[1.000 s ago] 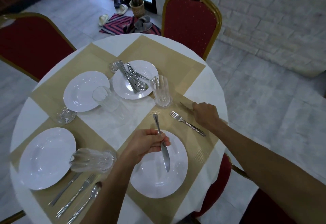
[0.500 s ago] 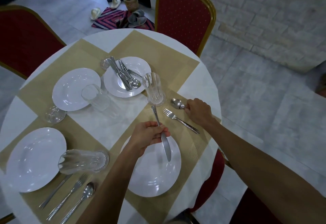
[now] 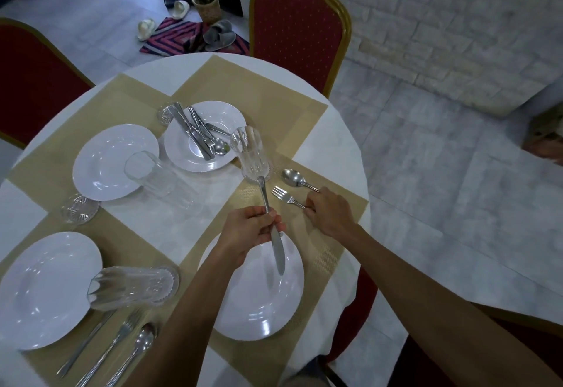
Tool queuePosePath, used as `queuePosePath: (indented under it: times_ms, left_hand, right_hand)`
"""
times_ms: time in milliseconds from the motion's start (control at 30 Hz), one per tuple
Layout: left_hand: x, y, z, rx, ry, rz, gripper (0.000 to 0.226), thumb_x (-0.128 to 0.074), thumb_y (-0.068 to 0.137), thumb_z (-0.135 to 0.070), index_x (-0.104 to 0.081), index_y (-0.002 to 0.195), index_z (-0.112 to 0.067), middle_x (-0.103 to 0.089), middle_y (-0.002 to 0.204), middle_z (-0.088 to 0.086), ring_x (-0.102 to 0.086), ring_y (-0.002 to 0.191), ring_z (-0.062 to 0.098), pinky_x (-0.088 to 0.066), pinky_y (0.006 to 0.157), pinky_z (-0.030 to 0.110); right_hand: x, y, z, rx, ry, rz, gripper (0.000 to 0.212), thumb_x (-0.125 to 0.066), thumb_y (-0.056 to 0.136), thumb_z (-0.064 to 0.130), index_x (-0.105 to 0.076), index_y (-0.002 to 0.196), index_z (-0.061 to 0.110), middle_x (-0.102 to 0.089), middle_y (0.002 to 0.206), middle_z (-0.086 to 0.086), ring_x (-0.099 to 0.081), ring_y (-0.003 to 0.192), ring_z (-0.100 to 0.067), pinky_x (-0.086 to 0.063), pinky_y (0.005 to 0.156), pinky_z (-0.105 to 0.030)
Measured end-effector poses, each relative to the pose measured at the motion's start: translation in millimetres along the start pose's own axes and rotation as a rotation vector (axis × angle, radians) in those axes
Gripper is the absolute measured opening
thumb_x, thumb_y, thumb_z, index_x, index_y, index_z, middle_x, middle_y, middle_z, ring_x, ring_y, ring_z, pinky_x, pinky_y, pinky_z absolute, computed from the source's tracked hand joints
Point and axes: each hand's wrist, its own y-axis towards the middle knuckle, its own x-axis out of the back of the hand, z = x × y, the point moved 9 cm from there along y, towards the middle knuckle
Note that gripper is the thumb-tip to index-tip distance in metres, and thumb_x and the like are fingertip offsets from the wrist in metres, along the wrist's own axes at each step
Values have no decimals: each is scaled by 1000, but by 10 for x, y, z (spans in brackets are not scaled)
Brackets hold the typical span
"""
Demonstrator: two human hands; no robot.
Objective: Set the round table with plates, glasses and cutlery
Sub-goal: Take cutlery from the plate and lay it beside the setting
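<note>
Round table [image 3: 330, 146], covered in white with beige woven mats [image 3: 274, 94], runs out of frame at left and bottom. The right hand [image 3: 330, 214] hides the handle ends of a silver fork [image 3: 285, 196] and a silver spoon [image 3: 292, 177], side by side on one mat; its curled fingers grip the fork's handle. The left hand [image 3: 251, 231] pinches a silver table knife [image 3: 277, 252] at mid-length, blade hanging over a white round plate [image 3: 253, 310]. A clear cut-glass tumbler [image 3: 251, 158] stands upright just beyond the knife.

Single head-worn view, close above the near edge, aimed forward and steeply down across the round worktop [image 3: 330, 152].
</note>
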Motion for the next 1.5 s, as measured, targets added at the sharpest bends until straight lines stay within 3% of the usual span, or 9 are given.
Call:
queuePosePath:
  times_ms: [133, 300, 367, 533, 767, 933, 1200, 1333, 1500]
  left_hand:
    - [-92, 78, 22, 7, 54, 35, 17, -63, 94, -10, -67, 100, 6, -70, 86, 16, -69, 74, 25, -60, 78, 40]
    - [-361, 163, -134, -47, 307, 67, 17, -66, 93, -15, -70, 101, 0, -69, 75, 5, -65, 58, 17, -59, 74, 41]
    - [-491, 230, -193, -88, 396, 97, 17, -66, 93, -14, -71, 103, -1, -69, 71, 4, -61, 57, 17, -54, 69, 37]
    - [-726, 343, -505, -363, 992, 112, 16, -65, 93, -25, -75, 102, -19, -73, 84, 2, -63, 75, 15, -50, 83, 28]
    - [-984, 418, -350, -504, 1472, 238, 20, -56, 96, -28, -73, 107, -27, -71, 109, -3, -62, 104, 21, -46, 94, 37]
    - [-809, 425, -317, -627, 1493, 111, 22, -53, 97, -31, -73, 106, -33, -71, 111, -11, -58, 113, 16, -33, 106, 42]
    - [-774, 189, -41, -749, 1575, -10, 24, -54, 91, -26, -74, 104, -30, -71, 101, -3, -59, 103, 23, -35, 99, 39]
    - [-826, 137, 181, -779, 1592, -78, 22, -66, 82, -17, -76, 99, -26, -72, 94, 1, -63, 93, 26, -44, 93, 41]
    - [-884, 213, 238, -813, 1614, -100, 21, -61, 91, -24, -74, 107, -22, -70, 100, 2, -61, 97, 21, -42, 97, 34]
  right_hand:
    - [357, -13, -28, -62, 73, -103, 26, -53, 96, 36, -66, 94, 14, -63, 91, -6, -63, 81, -25, -44, 72, -33]
    - [962, -67, -206, -233, 530, -175, 36, -54, 96, 48, -66, 113, 19, -70, 97, 5, -66, 88, -13, -51, 82, -31]
    - [1071, -140, -312, -290, 647, -143, 37, -58, 94, 47, -64, 119, 20, -72, 97, 3, -70, 83, -15, -51, 75, -28]
    - [1025, -480, -502, -312, 661, -97, 16, -62, 95, 33, -74, 94, 22, -75, 82, 6, -70, 62, -9, -47, 59, -15]
    - [490, -836, -483, -336, 830, 89, 14, -64, 96, 24, -77, 95, 18, -76, 81, 1, -67, 62, -12, -45, 55, -14]
    - [195, -879, -432, -388, 908, 93, 12, -66, 95, 22, -77, 93, 18, -77, 79, 2, -68, 64, -11, -48, 58, -24]
    - [-178, -874, -355, -513, 987, 74, 14, -66, 94, 19, -76, 86, 13, -76, 77, -2, -65, 58, -13, -50, 55, -24]
    - [-204, -888, -399, -492, 825, 57, 11, -70, 91, 27, -71, 87, 17, -76, 74, 2, -72, 64, -14, -59, 64, -29]
    - [-137, -821, -343, -331, 507, 93, 17, -68, 90, 36, -69, 86, 20, -70, 81, 6, -64, 76, -9, -48, 68, -22]
